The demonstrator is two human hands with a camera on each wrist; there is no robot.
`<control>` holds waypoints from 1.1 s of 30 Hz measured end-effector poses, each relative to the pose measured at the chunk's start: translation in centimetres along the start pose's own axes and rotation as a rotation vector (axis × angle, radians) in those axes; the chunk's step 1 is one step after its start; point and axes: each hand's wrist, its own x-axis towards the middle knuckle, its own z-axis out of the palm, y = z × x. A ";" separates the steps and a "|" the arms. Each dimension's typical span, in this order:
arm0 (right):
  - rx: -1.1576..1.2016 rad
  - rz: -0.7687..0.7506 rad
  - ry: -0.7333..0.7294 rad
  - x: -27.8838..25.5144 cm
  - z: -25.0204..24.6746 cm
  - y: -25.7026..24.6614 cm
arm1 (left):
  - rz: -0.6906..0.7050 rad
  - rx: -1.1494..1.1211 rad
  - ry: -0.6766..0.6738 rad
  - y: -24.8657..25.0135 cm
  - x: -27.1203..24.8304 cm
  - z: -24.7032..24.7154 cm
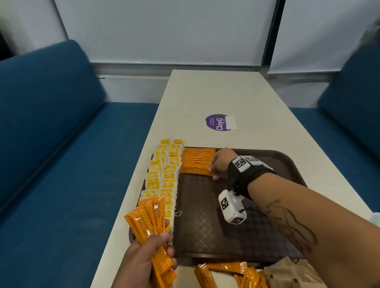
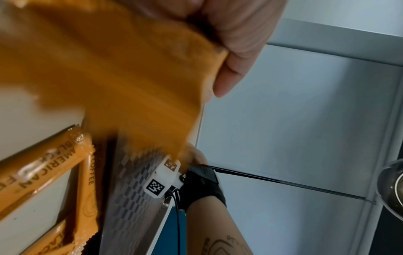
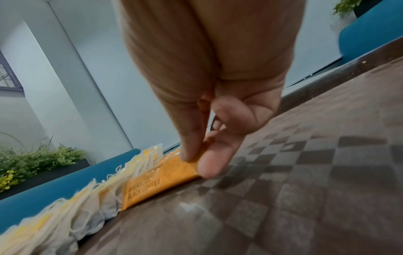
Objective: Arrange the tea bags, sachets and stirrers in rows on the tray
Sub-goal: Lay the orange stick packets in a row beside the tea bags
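Sachets [image 1: 196, 162] lie in a row at the tray's [image 1: 250, 237] far left, beside the tea bags [image 1: 162, 180]. Right hand [image 1: 220, 164] pinches the nearest one's end, thumb against fingertip. Left hand [image 1: 140, 272] grips a fan of sachets [image 1: 148, 221] over the tray's near left corner.

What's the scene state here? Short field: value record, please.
tray: brown tray on the white table
tea bags: rows along the tray's left edge
placed sachets: orange coffee sachets side by side at the far left of the tray
left hand: grips a bunch of coffee sachets
right hand: pinches the nearest placed sachet
unplaced: loose sachets on the table near the tray
stirrers: cannot tell
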 end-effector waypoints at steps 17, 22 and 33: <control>-0.206 0.015 0.111 0.3 0.6 -0.1 | -0.052 0.032 0.003 -0.5 0.1 0.2; -0.139 0.008 0.100 -0.5 -0.3 0.5 | -0.064 0.017 -0.010 -0.5 0.0 0.7; -0.439 -0.248 0.093 -0.8 0.4 0.7 | -0.111 0.005 -0.027 -0.8 -0.4 0.6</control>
